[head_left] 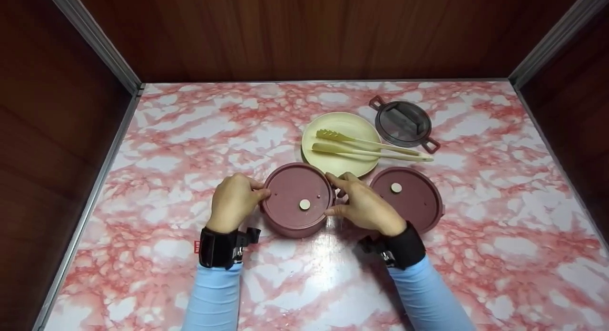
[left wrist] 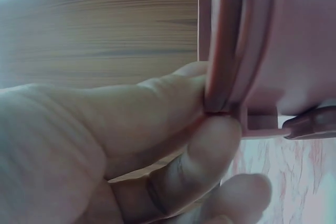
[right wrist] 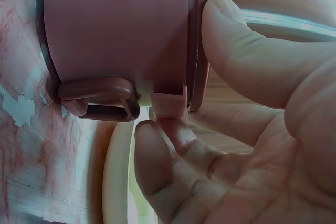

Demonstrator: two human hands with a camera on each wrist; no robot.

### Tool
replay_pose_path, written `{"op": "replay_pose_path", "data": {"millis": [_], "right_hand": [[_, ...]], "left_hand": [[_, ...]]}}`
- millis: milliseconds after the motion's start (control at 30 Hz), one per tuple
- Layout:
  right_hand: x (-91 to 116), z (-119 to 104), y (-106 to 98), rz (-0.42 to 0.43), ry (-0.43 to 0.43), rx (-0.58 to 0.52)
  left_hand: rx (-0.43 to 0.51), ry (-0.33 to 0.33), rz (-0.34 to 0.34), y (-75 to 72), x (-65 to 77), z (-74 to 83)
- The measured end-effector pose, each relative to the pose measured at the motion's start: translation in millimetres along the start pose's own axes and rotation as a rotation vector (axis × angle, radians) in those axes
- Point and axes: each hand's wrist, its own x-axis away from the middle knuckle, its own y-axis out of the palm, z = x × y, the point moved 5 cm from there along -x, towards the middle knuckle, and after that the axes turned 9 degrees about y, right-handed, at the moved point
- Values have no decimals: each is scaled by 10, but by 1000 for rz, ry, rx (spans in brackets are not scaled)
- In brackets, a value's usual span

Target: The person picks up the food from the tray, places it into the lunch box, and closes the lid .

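A round maroon pot [right wrist: 115,30] stands before me, with a loop handle [right wrist: 100,95] low on its side and a small tab [right wrist: 169,104] near its rim. On top is a flat maroon lid [head_left: 290,190] with a cream knob [head_left: 304,205] set off-centre. My left hand [head_left: 234,200] pinches the lid's left edge between thumb and fingers; the left wrist view shows the fingertips right at the rim and tab. At the right edge my right hand [head_left: 364,205] grips the rim, thumb on the lid and fingers around the tab.
A second round maroon piece [head_left: 409,202] with a cream knob lies to the right, partly behind my right hand. Beyond the pot, cream tongs [head_left: 371,150] lie across a pale yellow pan or plate [head_left: 340,121]. A small dark-lidded pot [head_left: 403,124] stands at the back right.
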Motion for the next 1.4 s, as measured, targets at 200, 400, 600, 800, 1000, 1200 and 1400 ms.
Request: {"op": "replay_pose_path", "data": {"millis": [200, 400, 600, 800, 1000, 1200, 1400], "right_hand": [[7, 8, 10, -9, -17, 12], [56, -15, -15, 55, -45, -6], [47, -78, 27, 80, -126, 30], [28, -119, 95, 56, -174, 53], [-3, -140, 124, 59, -175, 60], [-13, -173, 144, 59, -142, 81], [13, -231, 168, 38, -48, 161]], "left_hand": [[9, 18, 6, 17, 26, -12], [43, 104, 2, -9, 64, -48], [114, 223, -191, 127, 57, -49], [65, 268, -305, 240, 47, -77], [54, 273, -312, 227, 42, -61], [11, 246, -325, 214, 55, -7], [-3, 200, -338, 256, 70, 10]]}}
